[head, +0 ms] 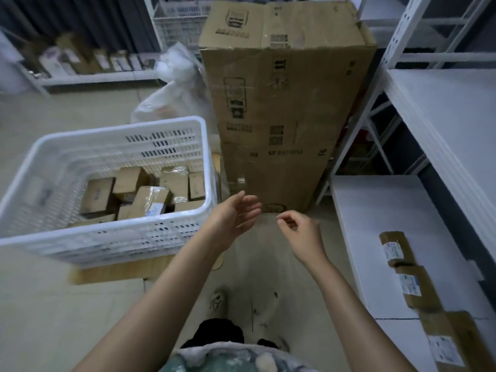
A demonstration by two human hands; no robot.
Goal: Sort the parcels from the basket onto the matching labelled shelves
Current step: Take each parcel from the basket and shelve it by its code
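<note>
The left hand (236,214) is spread loosely and the right hand (299,233) is slackly curled; both are empty. Unsorted parcels (139,194) fill the white basket (107,226), likely parked near the shelf (375,210) for short carries, where three delivered boxes (393,249) line its edge.

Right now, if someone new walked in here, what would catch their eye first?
The tall brown cardboard box stands dead centre, beside the white metal shelving on the right. Left of it sits a white slotted plastic basket holding small brown cardboard parcels. In front, the left hand and right hand hover empty.
</note>
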